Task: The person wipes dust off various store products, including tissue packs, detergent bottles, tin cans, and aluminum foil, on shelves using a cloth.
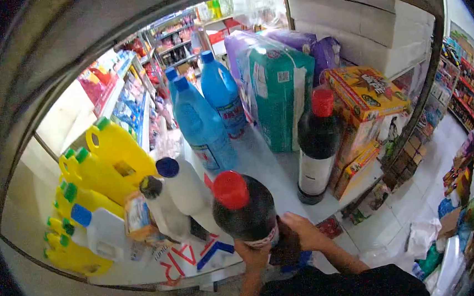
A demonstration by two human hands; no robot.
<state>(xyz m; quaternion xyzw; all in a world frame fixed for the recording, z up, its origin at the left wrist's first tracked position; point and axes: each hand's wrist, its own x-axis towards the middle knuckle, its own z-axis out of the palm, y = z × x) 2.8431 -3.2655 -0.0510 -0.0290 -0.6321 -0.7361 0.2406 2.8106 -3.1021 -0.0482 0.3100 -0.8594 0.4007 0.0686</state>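
My left hand (pixel 252 256) is wrapped round the lower part of a large dark bottle with a red cap (pixel 246 211), tilted near the shelf's front edge. Against the bottle's right side, my right hand (pixel 306 232) is closed on a dark brown, cloth-like piece (pixel 287 245); its fingers are partly hidden behind it. A similar red-capped dark bottle (pixel 317 147) with a pale label stands upright behind, to the right. Just left of the held bottle are a white bottle with a dark blue cap (pixel 184 185) and a whitish bottle with a dark cap (pixel 166 209).
Yellow jugs with green caps (pixel 118 163) crowd the shelf's left side. Blue bottles (pixel 205 128) stand mid-shelf, beside a green wrapped pack (pixel 280 94). Yellow-orange boxes (pixel 363 93) are at the right, near the metal shelf post (pixel 435 49). Goods lie on the tiled floor (pixel 383 231).
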